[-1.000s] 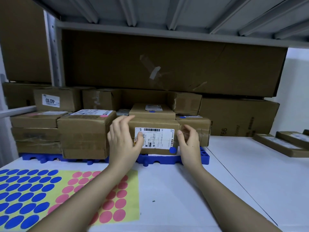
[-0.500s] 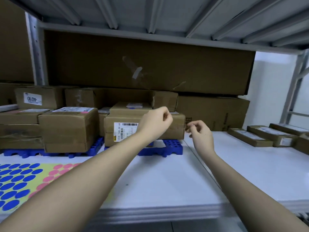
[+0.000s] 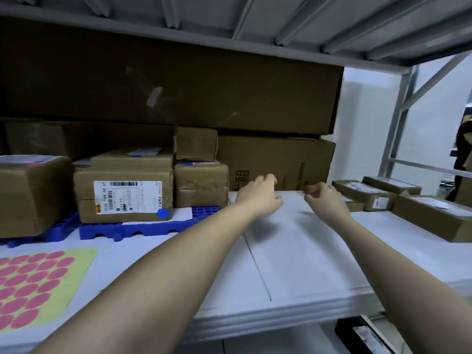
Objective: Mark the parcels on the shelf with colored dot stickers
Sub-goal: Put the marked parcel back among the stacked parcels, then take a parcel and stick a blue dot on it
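Left hand (image 3: 260,198) and right hand (image 3: 325,201) reached over bare white shelf (image 3: 293,251), near each other, not touching. Fingers of both loosely curled, holding nothing visible; whether right fingertips pinched anything, cannot tell. Labelled parcel (image 3: 125,198) sat left of hands on blue pallet (image 3: 122,229), blue dot (image 3: 163,214) at label's lower right corner. Sticker sheet (image 3: 38,284) with pink dots lay at front left. Flat parcels (image 3: 378,198) lay right of hands.
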Motion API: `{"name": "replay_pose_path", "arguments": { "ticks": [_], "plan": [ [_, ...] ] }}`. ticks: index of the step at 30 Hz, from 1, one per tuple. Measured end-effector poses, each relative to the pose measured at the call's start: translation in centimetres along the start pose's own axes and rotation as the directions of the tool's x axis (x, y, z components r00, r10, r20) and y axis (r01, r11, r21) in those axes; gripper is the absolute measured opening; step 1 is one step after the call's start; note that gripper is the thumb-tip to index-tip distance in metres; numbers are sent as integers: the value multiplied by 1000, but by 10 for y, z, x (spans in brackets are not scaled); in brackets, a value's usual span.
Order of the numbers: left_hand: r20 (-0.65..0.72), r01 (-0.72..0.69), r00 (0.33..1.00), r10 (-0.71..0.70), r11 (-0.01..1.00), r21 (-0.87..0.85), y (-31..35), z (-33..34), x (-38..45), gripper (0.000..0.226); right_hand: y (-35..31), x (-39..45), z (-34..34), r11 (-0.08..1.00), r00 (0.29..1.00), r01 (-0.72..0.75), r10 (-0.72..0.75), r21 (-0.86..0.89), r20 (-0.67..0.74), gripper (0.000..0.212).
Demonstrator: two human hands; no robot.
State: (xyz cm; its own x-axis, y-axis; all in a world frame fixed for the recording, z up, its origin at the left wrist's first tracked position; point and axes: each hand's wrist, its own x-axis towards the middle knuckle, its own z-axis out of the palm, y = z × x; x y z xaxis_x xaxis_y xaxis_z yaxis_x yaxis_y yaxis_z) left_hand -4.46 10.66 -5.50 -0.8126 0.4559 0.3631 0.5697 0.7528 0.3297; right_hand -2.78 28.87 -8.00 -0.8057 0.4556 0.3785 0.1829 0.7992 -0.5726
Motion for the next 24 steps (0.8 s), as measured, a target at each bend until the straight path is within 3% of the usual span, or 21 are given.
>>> {"name": "replay_pose_path", "arguments": {
  "ticks": [11,17,24],
  "plan": [
    [135,-48,990,43,998,33,47,85,74,57,93,71,2,945,979,-187,201,-267,25,59],
    [174,-74,982,68,997,28,53,114,104,61,120,104,17,908,980,-143,187,-394,74,65],
    [200,-67,978,61,997,25,43,129,117,62,135,112,30,867,994,-47,90,-497,61,54]
  ]
}}
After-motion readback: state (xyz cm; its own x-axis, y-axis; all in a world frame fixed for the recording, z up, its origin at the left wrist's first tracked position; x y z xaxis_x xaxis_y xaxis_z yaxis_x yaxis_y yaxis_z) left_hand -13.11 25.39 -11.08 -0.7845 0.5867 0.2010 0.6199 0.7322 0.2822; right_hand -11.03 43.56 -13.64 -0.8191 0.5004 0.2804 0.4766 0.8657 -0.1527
